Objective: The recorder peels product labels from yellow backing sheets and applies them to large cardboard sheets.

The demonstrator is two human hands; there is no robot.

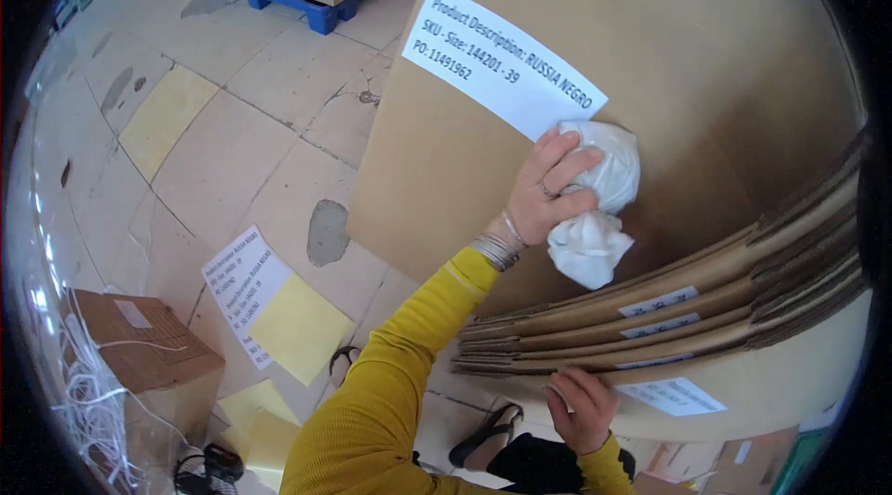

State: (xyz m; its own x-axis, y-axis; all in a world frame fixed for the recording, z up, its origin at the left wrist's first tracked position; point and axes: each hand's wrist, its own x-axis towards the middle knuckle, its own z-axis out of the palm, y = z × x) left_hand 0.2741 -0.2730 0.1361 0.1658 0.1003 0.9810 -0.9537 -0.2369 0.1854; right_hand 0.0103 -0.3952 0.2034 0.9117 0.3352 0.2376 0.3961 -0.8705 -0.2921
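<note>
My left hand (544,184), with a ring and bracelets, is closed round a bunched white cloth-like wad (609,165). The wad bulges out above and below my fingers. It is pressed against a large brown cardboard panel (483,188), at the lower right end of a white printed label (502,63) lying flat on that panel. Lower down, my right hand (585,407) rests on the outer face of the nearest panel in a stack of cardboard (595,332). Its fingers are loosely bent and apart, with nothing seen in them. Another white label (674,396) is beside it.
Printed label sheets (243,277) and yellow paper (302,328) lie on the tiled floor at left. A brown carton (153,337) with white strapping (93,402) stands at the lower left. Stacked boxes sit on a blue pallet (321,17) at the back.
</note>
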